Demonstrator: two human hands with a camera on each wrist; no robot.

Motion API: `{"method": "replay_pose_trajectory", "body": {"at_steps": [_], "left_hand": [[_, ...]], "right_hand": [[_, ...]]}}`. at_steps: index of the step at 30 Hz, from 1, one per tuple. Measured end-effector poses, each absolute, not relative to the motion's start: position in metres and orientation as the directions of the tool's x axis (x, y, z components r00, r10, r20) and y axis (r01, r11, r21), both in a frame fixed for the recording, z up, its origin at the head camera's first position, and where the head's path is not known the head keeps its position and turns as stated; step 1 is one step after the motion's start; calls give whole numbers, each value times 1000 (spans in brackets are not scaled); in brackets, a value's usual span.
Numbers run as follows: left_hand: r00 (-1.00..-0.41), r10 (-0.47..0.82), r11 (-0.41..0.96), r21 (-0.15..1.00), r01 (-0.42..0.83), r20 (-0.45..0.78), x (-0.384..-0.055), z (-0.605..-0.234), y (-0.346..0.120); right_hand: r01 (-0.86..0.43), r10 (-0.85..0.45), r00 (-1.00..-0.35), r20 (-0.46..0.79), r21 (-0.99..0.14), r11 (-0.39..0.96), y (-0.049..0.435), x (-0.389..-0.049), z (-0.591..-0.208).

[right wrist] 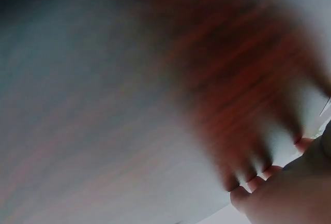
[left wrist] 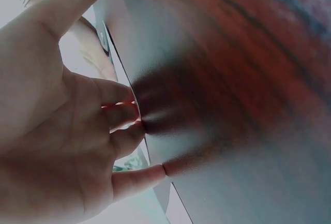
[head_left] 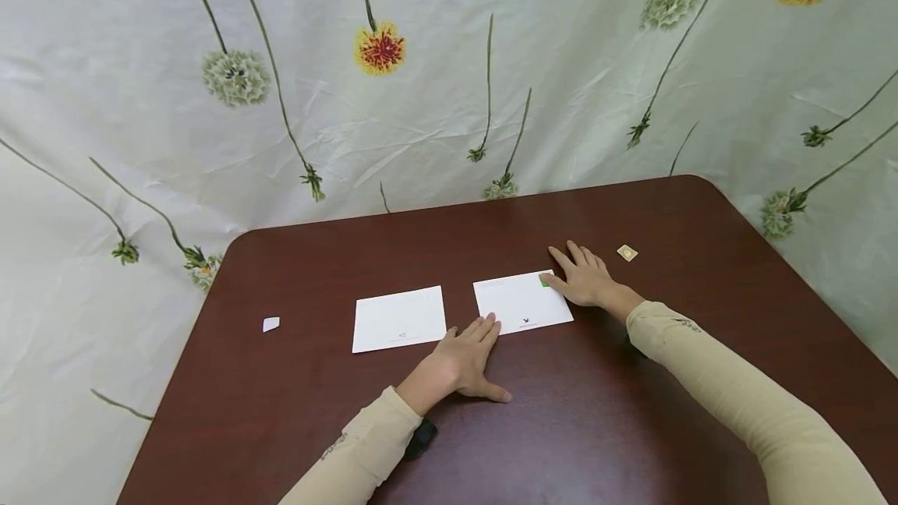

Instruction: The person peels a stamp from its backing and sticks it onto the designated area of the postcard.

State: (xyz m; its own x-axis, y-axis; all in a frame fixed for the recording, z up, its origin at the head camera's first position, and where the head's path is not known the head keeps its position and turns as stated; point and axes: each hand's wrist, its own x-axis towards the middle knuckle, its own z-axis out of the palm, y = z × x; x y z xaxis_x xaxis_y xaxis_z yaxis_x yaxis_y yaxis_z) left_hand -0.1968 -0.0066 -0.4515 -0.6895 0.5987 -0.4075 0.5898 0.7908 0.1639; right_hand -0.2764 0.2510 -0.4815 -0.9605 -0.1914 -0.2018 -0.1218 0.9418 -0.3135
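Two white envelopes lie flat on the table in the head view. The right envelope (head_left: pixel 522 304) bears a small dark bird print and a green stamp (head_left: pixel 543 279) at its upper right corner. My right hand (head_left: pixel 584 279) spreads over that corner, its thumb on the green stamp and its other fingertips on the table beyond. Straight fingers of my left hand (head_left: pixel 466 361) touch the same envelope's lower left corner, thumb stretched out toward me. The left wrist view shows those fingertips (left wrist: pixel 155 171) along the paper edge. Beside the left hand is the left envelope (head_left: pixel 398 319).
A small pale-yellow stamp-like square (head_left: pixel 627 252) lies to the right of my right hand. Far left on the dark red-brown table (head_left: pixel 316 427) is a small white paper piece (head_left: pixel 270 323). A flower-printed cloth (head_left: pixel 435 115) hangs behind the table.
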Motion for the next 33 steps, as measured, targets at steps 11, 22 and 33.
{"method": "replay_pose_trajectory", "body": {"at_steps": [11, 22, 33], "left_hand": [[-691, 609, 784, 168, 597, -389, -196, -451, -6], [-689, 625, 777, 218, 590, -367, -198, -454, -8], [-711, 662, 736, 389, 555, -239, -206, -445, -20]], "right_hand": [[-138, -200, -967, -157, -336, 932, 250, -274, -475], [-154, -219, -961, -168, -335, 929, 255, -274, -479], [-167, -234, -963, -136, -384, 908, 257, -274, -474]]}}
